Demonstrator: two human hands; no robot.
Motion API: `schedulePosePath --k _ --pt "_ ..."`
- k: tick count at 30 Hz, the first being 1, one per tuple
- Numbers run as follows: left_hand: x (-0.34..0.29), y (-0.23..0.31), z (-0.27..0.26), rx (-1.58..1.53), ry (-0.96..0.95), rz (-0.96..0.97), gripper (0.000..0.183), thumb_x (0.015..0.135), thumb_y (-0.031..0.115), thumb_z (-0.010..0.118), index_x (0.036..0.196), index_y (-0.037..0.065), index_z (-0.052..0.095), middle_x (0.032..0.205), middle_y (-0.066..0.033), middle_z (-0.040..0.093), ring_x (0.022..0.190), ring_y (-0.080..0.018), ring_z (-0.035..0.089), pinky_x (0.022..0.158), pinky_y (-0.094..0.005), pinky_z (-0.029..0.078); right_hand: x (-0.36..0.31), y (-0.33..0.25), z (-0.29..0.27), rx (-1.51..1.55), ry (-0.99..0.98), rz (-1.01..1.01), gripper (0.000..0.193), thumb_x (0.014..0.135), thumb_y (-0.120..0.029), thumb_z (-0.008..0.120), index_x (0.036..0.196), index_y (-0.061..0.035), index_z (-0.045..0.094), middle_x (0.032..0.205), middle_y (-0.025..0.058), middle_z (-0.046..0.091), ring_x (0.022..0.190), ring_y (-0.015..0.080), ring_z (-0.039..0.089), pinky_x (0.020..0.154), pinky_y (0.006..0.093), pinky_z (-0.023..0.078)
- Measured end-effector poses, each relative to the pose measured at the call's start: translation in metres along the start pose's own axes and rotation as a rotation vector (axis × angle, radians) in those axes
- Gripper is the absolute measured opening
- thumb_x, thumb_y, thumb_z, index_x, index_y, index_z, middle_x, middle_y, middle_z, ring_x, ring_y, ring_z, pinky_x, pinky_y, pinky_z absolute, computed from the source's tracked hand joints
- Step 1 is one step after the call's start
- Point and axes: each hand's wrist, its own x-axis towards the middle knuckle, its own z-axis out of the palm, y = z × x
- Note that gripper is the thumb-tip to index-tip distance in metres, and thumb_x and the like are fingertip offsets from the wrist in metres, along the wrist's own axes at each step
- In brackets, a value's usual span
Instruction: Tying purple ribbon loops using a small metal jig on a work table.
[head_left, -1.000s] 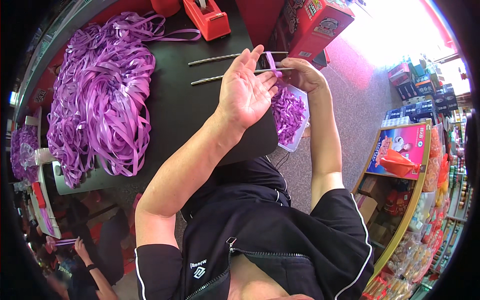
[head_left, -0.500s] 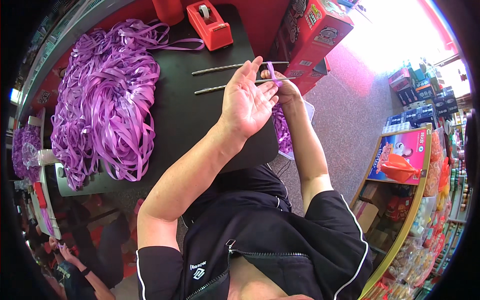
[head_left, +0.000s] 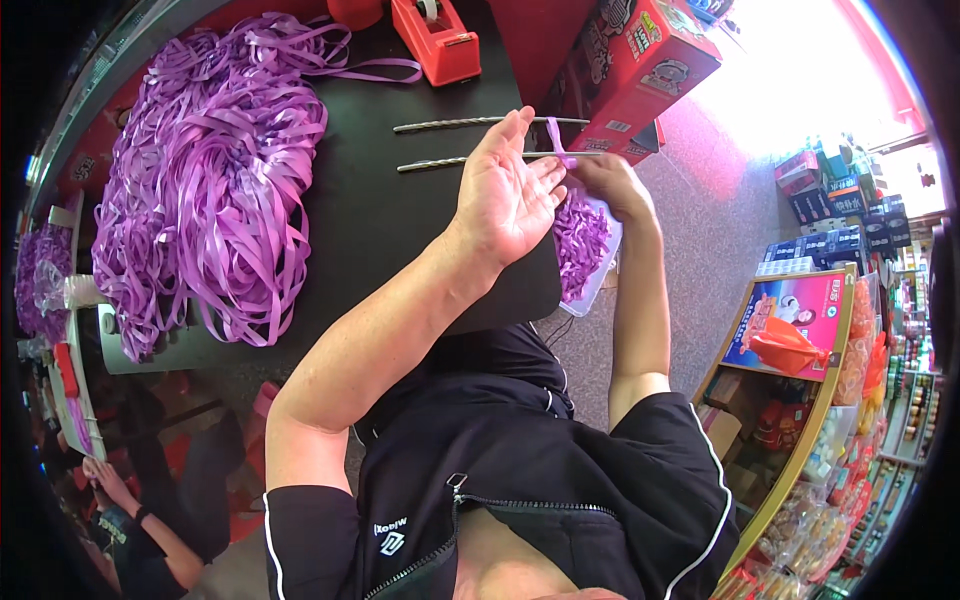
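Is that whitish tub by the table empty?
No, not empty: short purple ribbon pieces lie heaped inside the whitish tub.

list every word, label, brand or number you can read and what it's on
Wording and brands aren't copied here; print shows on:
Red box: large lettering
Black shirt: small white lettering, logo, upside down
Cabinet poster: mostly too small
Dark blue boxes: white characters, blurred
Co-worker's shirt: pale lettering, too blurred

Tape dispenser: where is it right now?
In the head view, the tape dispenser stands on the black table near the top edge, slightly left of centre, right of the purple ribbon heap and beyond the metal rods.
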Motion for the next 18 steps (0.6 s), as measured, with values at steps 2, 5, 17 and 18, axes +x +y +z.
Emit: schedulePosePath --k 2,5,17,18 --pt "-0.001 -0.002 0.003 0.001 0.023 0.002 0.075 0.093 0.05 0.047 0.152 0.024 0.009 0.15 -0.0352 -0.01 0.144 -0.0386 -0.003 0.115 -0.0449 -0.004 -0.004 -0.008 -0.021 -0.343 0.285 -0.096 0.029 0.089 -0.028 0.063 0.091 0.0002 0.07 0.077 0.0031 0.066 0.073 0.0089 0.058 0.068 0.0255 0.045" --pt "-0.004 0.0 0.006 0.008 0.003 0.01 0.075 0.093 0.051 0.044 0.153 0.026 0.005 0.15 -0.0347 -0.006 0.143 -0.0382 0.005 0.115 -0.0443 -0.003 -0.012 -0.037 -0.015 -0.272 0.34 -0.338 0.032 0.087 -0.03 0.066 0.089 0.0015 0.07 0.075 0.0035 0.067 0.073 0.0079 0.058 0.069 0.0254 0.046" --pt "-0.003 0.0 0.003 -0.013 -0.098 0.011 0.075 0.093 0.051 0.044 0.153 0.026 0.004 0.152 -0.0309 -0.012 0.144 -0.0358 -0.012 0.115 -0.043 -0.007 -0.03 -0.098 0.055 -1.058 0.403 -0.267 0.031 0.074 -0.035 0.072 0.077 -0.0043 0.07 0.084 0.0144 0.067 0.081 0.0311 0.065 0.075 0.0404 0.05" --pt "-0.002 -0.001 0.002 -0.019 -0.1 0.015 0.075 0.093 0.051 0.044 0.153 0.026 0.004 0.152 -0.0309 -0.012 0.144 -0.0358 -0.012 0.115 -0.043 -0.007 -0.029 -0.098 0.056 -1.082 0.417 -0.274 0.029 0.074 -0.033 0.071 0.078 -0.0045 0.07 0.082 0.0147 0.067 0.08 0.0312 0.066 0.075 0.0407 0.051"
